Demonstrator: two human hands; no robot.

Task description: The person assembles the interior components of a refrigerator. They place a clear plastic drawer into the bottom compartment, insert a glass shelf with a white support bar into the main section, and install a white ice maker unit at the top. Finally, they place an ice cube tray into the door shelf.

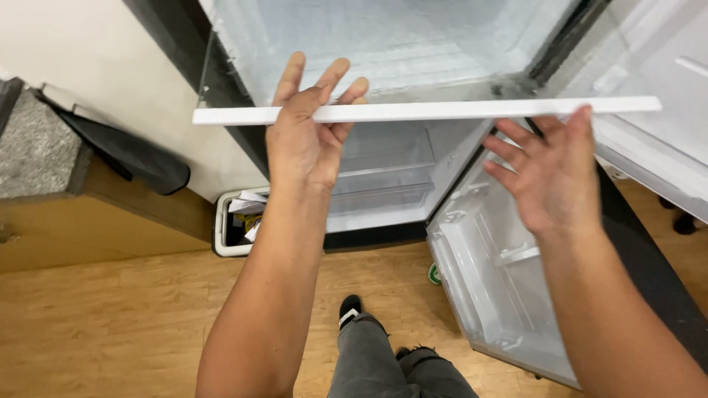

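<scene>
Glass shelf (pixel 413 59) with white front trim (pixel 472 110) held level in front of the open fridge (pixel 383 177), at the height of the upper compartment. Left hand (pixel 306 133) under the trim near its left end, palm up, fingers spread and rising behind the strip; the trim crosses the fingers. Right hand (pixel 549 173) near the right end, fingers open and loosely curled, fingertips touching the trim's lower edge. Neither hand is clenched; the shelf rests on open fingers.

Glass pane is clear and hard to trace; its rear edge cannot be made out against the fridge interior. Fridge top and the door's (pixel 509 258) far side are cut off by the frame. Lower drawer (pixel 383 195) is seen through the pane.

Trim's left end overhangs the fridge's dark left wall; right end reaches over the open door. White bin (pixel 236 221) with papers stands just left of the fridge base. Wooden floor (pixel 110 332) lies open below; person's legs and a shoe (pixel 350 309) show between the arms.
</scene>
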